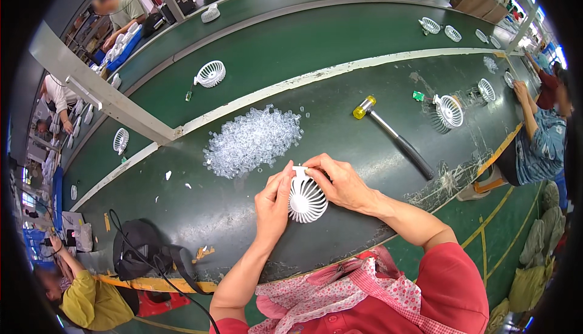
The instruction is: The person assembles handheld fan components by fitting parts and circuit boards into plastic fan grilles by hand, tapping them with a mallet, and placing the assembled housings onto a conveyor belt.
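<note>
Both hands are at work on one white fan cage (308,205), which sits directly between the left grip (273,205) and the right grip (345,183), just above the near part of the tabletop (358,231). The left grip is closed along the cage's left edge, its thumb and fingers up by the narrow neck; the right grip pinches at that same neck from the other side, thumb and forefinger bent close together. The step in hand looks like fine fingertip work at the neck, perhaps fitting or pressing something small there, though whether a small part is between the fingertips cannot be told. Ahead of the left grip and a little to its left lies a heap of small clear pieces (252,143), within easy reach; ahead and to the right of the right grip, a hammer with a yellow head (398,139) lies untouched. Further right beyond the hammer rests another fan cage (449,112) with a green circuit board (418,96) beside it. The next move seems to call for the left grip to steady the ribs without squeezing, while the right keeps the neck aligned and presses gently.
</note>
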`<state>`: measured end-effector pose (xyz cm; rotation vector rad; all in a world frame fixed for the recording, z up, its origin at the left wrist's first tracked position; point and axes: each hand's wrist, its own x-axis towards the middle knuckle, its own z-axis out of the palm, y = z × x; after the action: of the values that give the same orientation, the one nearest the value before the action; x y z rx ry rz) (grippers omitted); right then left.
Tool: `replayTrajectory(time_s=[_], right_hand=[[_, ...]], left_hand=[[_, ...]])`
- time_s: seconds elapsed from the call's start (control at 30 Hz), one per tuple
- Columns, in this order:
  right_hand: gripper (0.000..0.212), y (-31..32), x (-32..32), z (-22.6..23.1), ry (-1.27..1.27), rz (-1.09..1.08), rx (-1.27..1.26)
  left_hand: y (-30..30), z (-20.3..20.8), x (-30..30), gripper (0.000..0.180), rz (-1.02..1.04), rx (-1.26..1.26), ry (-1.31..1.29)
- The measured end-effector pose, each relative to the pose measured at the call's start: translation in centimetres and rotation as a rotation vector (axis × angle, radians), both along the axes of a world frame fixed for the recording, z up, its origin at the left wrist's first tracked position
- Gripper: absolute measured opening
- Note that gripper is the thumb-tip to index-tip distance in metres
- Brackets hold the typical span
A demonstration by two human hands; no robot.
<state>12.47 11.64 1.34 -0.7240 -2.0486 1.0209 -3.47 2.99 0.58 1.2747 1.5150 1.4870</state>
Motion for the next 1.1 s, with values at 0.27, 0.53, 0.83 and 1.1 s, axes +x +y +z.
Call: replayTrajectory(time_s=[0.27,0.53,0.83,1.1], right_hand=[[0.015,-0.4,0.2,0.6,0.159,0.127,-0.191],[0.023,0.4,0.1,-2.1,0.38,0.55,-1.387],[0.022,0.5,0.3,0.1,0.342,0.235,-0.945],[0.015,-0.7,0.2,0.3,0.139,0.006,-0.081]], left_hand=[[0.2,0.2,-1.4,0.02,-0.137,-0.183,-0.834],[-0.7,0.2,0.0,0.021,-0.091,0.106,-0.123],[0.1,-0.1,-0.1,0.029,-0.068,-0.081,-0.607],[-0.1,0.3,-0.8,0.023,-0.157,-0.127,-0.697]])
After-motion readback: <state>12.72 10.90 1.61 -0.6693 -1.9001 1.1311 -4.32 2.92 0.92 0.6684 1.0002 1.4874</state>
